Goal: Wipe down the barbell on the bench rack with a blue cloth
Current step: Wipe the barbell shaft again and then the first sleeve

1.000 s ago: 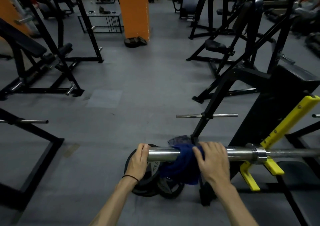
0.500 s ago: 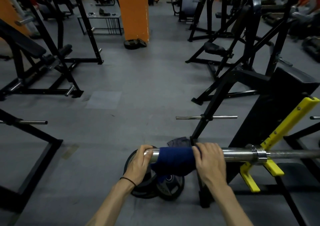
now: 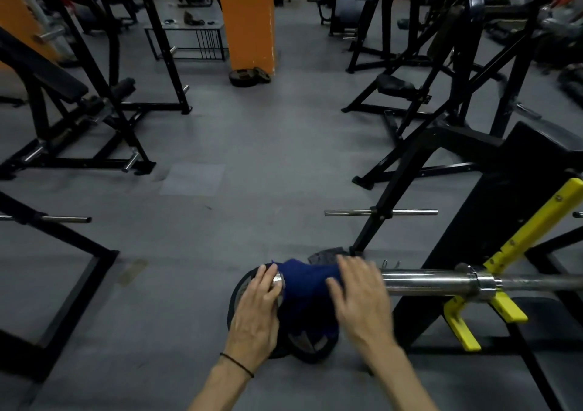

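Note:
The chrome barbell point(image 3: 426, 283) lies across the lower right, its sleeve resting in the yellow hooks of the black bench rack point(image 3: 504, 309). A dark blue cloth point(image 3: 303, 281) is draped over the sleeve's free end, with part of it hanging below the bar. My right hand point(image 3: 359, 294), blurred by motion, lies over the bar and grips the cloth's right side. My left hand point(image 3: 258, 306), with a black band on its wrist, curls its fingers round the very tip of the sleeve, just left of the cloth.
Black weight plates point(image 3: 303, 344) lie on the grey floor under the sleeve end. A plate-storage peg point(image 3: 378, 212) sticks out of the rack's slanted post. Black gym machines point(image 3: 79, 120) stand left and right, and an orange pillar point(image 3: 249, 16) at the back.
My right hand slid left along the sleeve with the cloth, which now bunches at the bar's end and hangs lower. My left hand stayed at the tip.

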### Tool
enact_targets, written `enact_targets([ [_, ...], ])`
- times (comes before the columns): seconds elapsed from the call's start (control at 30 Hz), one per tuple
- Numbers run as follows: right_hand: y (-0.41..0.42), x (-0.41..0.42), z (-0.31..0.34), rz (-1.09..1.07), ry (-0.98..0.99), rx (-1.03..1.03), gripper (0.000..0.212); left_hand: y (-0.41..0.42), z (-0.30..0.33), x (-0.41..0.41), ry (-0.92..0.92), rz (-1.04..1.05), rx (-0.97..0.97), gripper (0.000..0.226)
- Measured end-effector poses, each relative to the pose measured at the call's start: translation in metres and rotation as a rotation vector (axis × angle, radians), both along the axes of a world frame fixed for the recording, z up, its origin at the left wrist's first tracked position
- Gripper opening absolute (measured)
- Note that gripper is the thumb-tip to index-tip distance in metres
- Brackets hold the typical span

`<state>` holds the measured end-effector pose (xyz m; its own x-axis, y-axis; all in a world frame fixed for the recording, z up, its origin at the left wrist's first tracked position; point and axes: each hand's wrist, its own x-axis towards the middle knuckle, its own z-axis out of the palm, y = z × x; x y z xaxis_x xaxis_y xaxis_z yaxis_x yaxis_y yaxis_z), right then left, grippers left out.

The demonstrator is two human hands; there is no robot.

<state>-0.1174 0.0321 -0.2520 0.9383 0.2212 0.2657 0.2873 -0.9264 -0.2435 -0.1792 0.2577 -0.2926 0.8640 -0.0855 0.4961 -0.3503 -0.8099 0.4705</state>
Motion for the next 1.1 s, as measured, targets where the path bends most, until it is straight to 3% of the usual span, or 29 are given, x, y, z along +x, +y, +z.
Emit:
enact_targets([
  [0.13,0.014,-0.002,0.013,-0.247,-0.004,0.113,0.066,-0.005,0.001,-0.006,0.013,0.018,-0.018,0.058],
  [0.23,0.085,-0.029,0.010,0.001,-0.017,0.123,0.063,-0.011,-0.002,-0.007,0.025,0.028,-0.044,0.057],
  [0.33,0.085,-0.025,0.008,0.216,-0.035,0.048,0.058,-0.011,-0.001,-0.011,0.029,0.031,-0.021,0.063],
  [0.47,0.010,0.004,0.010,0.003,-0.024,0.023,0.067,-0.007,0.007,-0.013,0.024,0.021,0.041,0.082],
  [0.57,0.006,0.009,0.013,-0.171,0.020,0.086,0.071,-0.009,0.012,-0.016,0.069,0.037,0.025,0.100],
  [0.63,0.040,0.002,0.013,-0.133,0.020,0.108,0.068,-0.010,0.012,-0.016,0.057,0.027,0.010,0.097],
  [0.7,0.073,-0.010,0.010,0.046,0.009,0.110,0.065,-0.008,0.011,-0.015,0.047,0.027,0.000,0.086],
  [0.8,0.063,-0.008,0.011,0.224,-0.015,0.059,0.053,-0.005,0.011,-0.011,0.042,0.038,0.019,0.070],
  [0.97,-0.013,0.007,0.007,0.024,-0.101,0.053,0.051,-0.006,0.015,-0.004,0.057,0.061,0.152,0.077],
  [1.03,0.004,-0.001,0.008,-0.081,-0.062,0.103,0.056,-0.010,0.017,-0.008,0.096,0.079,0.174,0.082],
  [1.1,0.041,-0.015,0.010,-0.016,-0.037,0.115,0.065,-0.014,0.021,-0.012,0.138,0.092,0.185,0.080],
])
